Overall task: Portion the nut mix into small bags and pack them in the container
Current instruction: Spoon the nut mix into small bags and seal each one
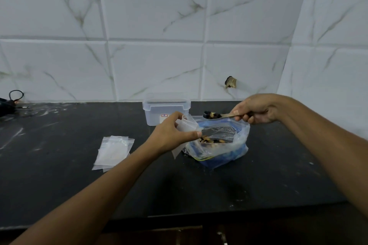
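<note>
My left hand [171, 134] holds a small clear bag [188, 125] with its mouth facing right, just above the big bag of nut mix [217, 145]. My right hand [256, 110] grips a metal spoon [214, 115] loaded with nuts, its bowl a short way right of the small bag's mouth. The big bag is clear and blue, open at the top, with nuts showing inside. A clear plastic container [166, 108] with its lid on stands behind it against the wall.
A stack of empty small zip bags [114, 151] lies on the black counter [59, 165] to the left. A black cable and device [10, 103] sit at the far left by the tiled wall. The counter's front edge runs below my forearms.
</note>
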A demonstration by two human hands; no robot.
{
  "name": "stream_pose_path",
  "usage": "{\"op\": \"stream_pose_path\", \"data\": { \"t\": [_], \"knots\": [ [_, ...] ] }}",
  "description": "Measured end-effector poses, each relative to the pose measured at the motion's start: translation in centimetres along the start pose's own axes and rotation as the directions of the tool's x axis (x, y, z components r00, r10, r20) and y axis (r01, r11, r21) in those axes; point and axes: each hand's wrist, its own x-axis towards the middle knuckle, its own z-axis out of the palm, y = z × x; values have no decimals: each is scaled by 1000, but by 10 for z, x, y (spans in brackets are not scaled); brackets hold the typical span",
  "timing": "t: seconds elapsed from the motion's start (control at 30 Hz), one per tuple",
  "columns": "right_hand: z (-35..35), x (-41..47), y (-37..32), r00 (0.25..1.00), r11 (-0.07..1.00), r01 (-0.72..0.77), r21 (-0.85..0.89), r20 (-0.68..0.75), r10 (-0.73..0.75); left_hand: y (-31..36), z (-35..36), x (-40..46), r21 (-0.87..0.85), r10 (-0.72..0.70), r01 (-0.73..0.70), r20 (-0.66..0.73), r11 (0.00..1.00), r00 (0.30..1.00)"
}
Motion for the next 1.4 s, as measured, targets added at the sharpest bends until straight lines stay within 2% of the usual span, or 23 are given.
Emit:
{"op": "stream_pose_path", "data": {
  "t": [0.1,0.23,0.33,0.37,0.4,0.47,0.57,0.6,0.63,0.67,0.7,0.73,0.8,0.87,0.97,1.07,1.23,1.4],
  "knots": [
    [1,-11,-14,998,998,49,-44,39,-48,10,5,4,61,-26,25,23,998,999],
    [21,-18,-30,996,972,93,-214,28,-89,23,11,6,115,-67,63,24,991,997],
    [43,-26,-42,986,910,157,-383,14,-164,25,11,6,107,-81,77,35,991,996],
    [52,-30,-45,974,854,201,-479,8,-225,25,11,5,96,-80,77,33,992,996],
    [61,-35,-48,949,754,256,-605,9,-315,25,10,5,85,-79,76,28,993,996],
    [79,-43,-49,841,436,337,-835,59,-537,24,8,4,56,-81,81,13,995,997],
    [100,-51,-43,638,-34,277,-960,211,-740,22,6,3,-10,-85,85,-7,996,996],
    [103,-52,-40,595,-141,243,-960,262,-760,20,6,3,-29,-81,81,-14,996,997],
    [103,-52,-36,563,-202,229,-952,299,-771,19,7,2,-51,-76,75,-20,996,997],
    [101,-54,-34,537,-219,235,-947,315,-783,17,7,2,-72,-74,72,-20,995,997],
    [96,-56,-31,520,-193,261,-946,306,-797,15,8,1,-91,-73,71,-18,993,997],
    [91,-60,-30,508,-120,306,-944,269,-819,14,7,1,-104,-74,73,-14,992,997],
    [75,-63,-28,521,99,377,-921,123,-845,11,6,-1,-130,-80,78,-7,988,997],
    [55,-60,-24,580,302,359,-883,-42,-814,8,4,-4,-162,-90,88,-1,983,996],
    [31,-41,-8,723,468,216,-857,-182,-666,2,4,-9,-201,-122,125,30,972,992],
    [31,-14,16,812,463,105,-880,-193,-551,-4,7,-10,-198,-148,160,74,967,986],
    [50,18,37,817,464,101,-880,-193,-543,-6,15,-11,-268,-160,192,138,944,977],
    [54,26,34,865,564,108,-819,-202,-459,-5,18,-11,-301,-178,228,184,926,967]
  ]
}}
